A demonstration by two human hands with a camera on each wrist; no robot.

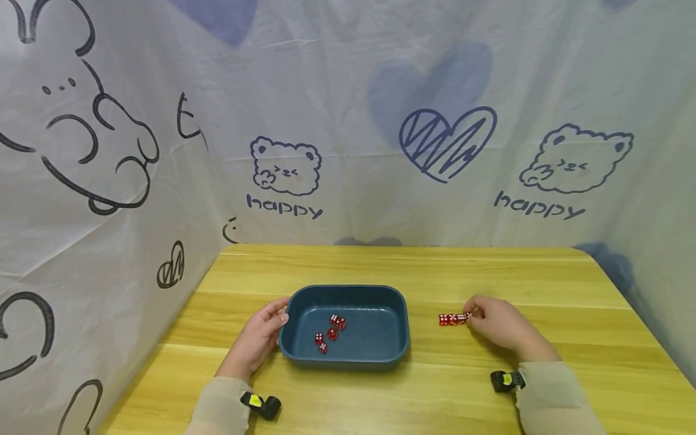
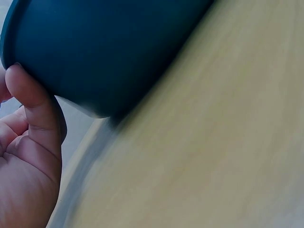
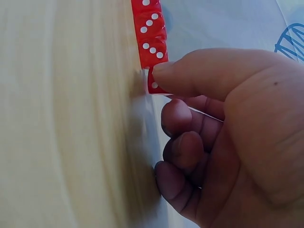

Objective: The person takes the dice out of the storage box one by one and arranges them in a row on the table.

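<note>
A dark teal rectangular tub stands on the table with several red dice lying loose inside. At its left end my left hand holds the tub by the rim, thumb against the wall near the edge. To the right of the tub, several red dice with white pips form a straight row, touching one another. My right hand pinches the die at the row's right end between thumb and forefinger. The other fingers of that hand are curled and hold nothing.
The wooden table ends at a white cloth with printed bears and hearts, which hangs behind and at both sides. Each wrist wears a black strap with a small camera.
</note>
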